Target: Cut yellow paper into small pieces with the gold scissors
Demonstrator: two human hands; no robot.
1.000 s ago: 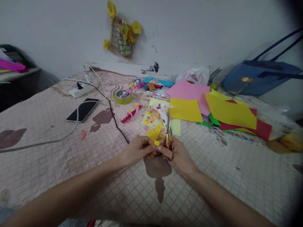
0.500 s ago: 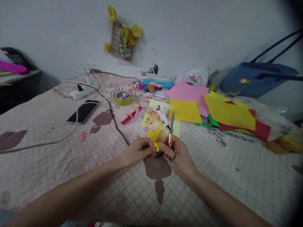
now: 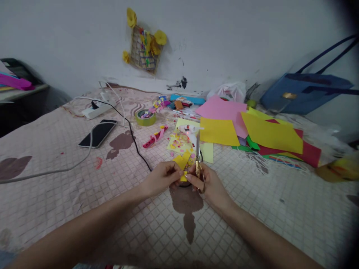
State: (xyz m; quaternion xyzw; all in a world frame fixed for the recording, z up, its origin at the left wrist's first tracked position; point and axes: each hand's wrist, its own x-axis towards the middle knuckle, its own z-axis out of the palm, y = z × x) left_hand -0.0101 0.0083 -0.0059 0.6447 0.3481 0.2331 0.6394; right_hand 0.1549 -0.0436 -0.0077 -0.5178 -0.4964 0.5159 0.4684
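Note:
A small yellow paper piece (image 3: 184, 176) is pinched between the fingertips of my left hand (image 3: 164, 177). My right hand (image 3: 209, 183) touches its other edge with thumb and fingertip and also holds gold-handled scissors (image 3: 198, 160), blades pointing up and away. Just beyond the hands lie larger yellow paper strips (image 3: 181, 160) and small pink and yellow scraps. A white glue gun (image 3: 190, 130) rests on a pale yellow sheet (image 3: 208, 152), with the scissor blades in front of its handle.
A phone (image 3: 98, 133), a power strip (image 3: 97, 110) and cables lie at the left. Green tape (image 3: 145, 118) stands behind a red clip-like piece (image 3: 155, 137). Coloured paper (image 3: 272, 131), white string (image 3: 256, 160) and a blue bag (image 3: 305, 93) are at the right.
The scissors have swung to the left and point more upright, now in front of the glue gun's handle. My right fingertips have shifted slightly left, and the small yellow piece has turned.

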